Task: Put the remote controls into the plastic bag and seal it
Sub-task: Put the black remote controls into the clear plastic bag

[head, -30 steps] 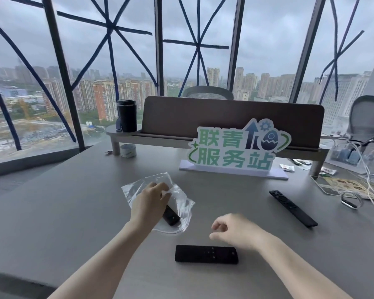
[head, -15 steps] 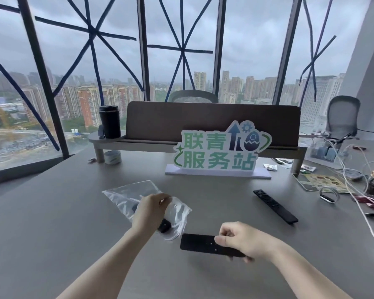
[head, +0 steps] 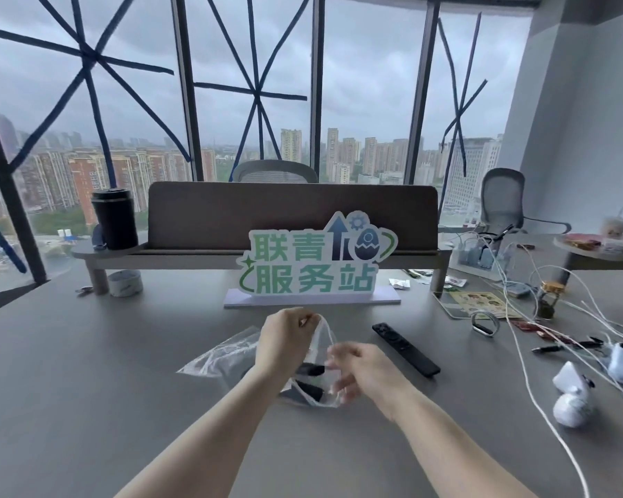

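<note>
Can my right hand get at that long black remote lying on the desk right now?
Probably yes: the long black remote lies uncovered just right of the right hand, nothing between them, though that hand is busy at the plastic bag.

The left hand is now lifting the mouth of the plastic bag off the tabletop, pinching its rim above the right hand. The wide remote, previously lying on the tabletop near the right hand, is now sitting inside the bag mouth between both hands. The right hand is appearing blurred against the bag opening, its fingers spread.
</note>
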